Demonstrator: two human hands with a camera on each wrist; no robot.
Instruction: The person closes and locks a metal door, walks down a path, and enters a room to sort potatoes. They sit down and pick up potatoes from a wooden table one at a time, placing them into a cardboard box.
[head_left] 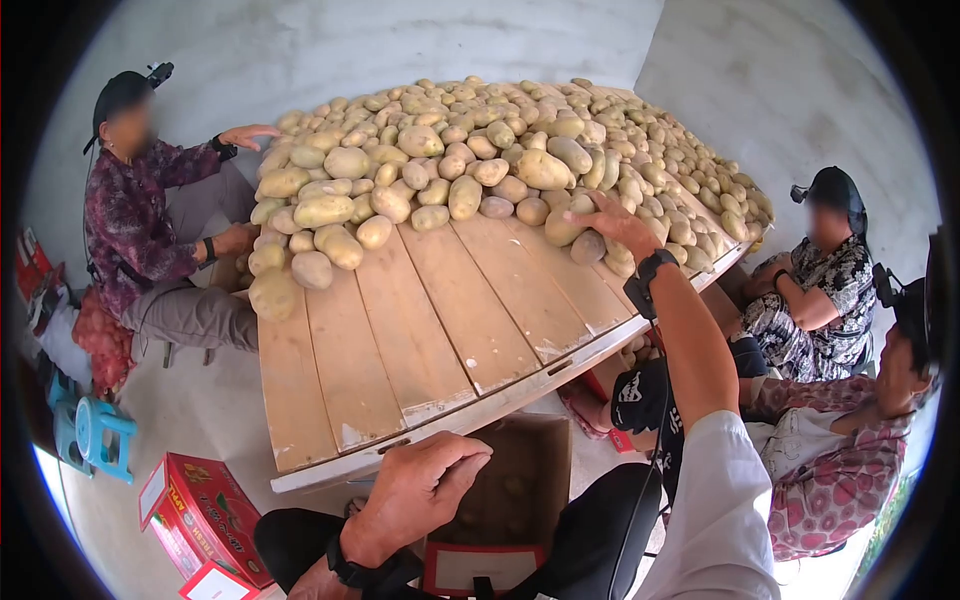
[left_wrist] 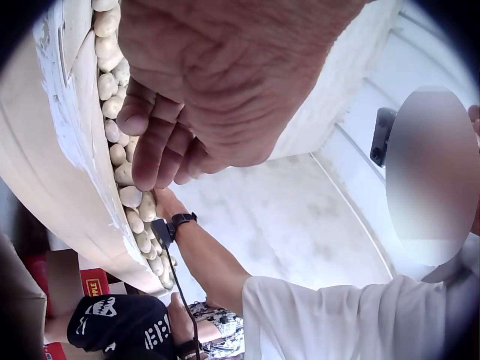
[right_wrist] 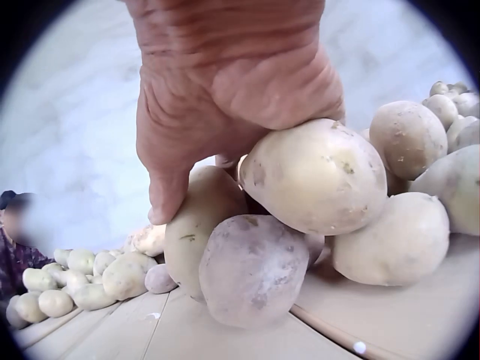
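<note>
Many potatoes lie heaped over the far part of a wooden slatted table. My right hand is at the heap's near edge; in the right wrist view the hand reaches down over a yellowish potato, its thumb against one side and the other fingertips mostly hidden. A greyish round potato and a larger one sit beside it. My left hand hangs before the table's near edge, fingers loosely curled, holding nothing; the left wrist view shows the hand the same way.
Below the near edge stands a cardboard box with potatoes inside. A red carton and blue stools are at the lower left. One person sits on the left with hands by the potatoes; others sit on the right.
</note>
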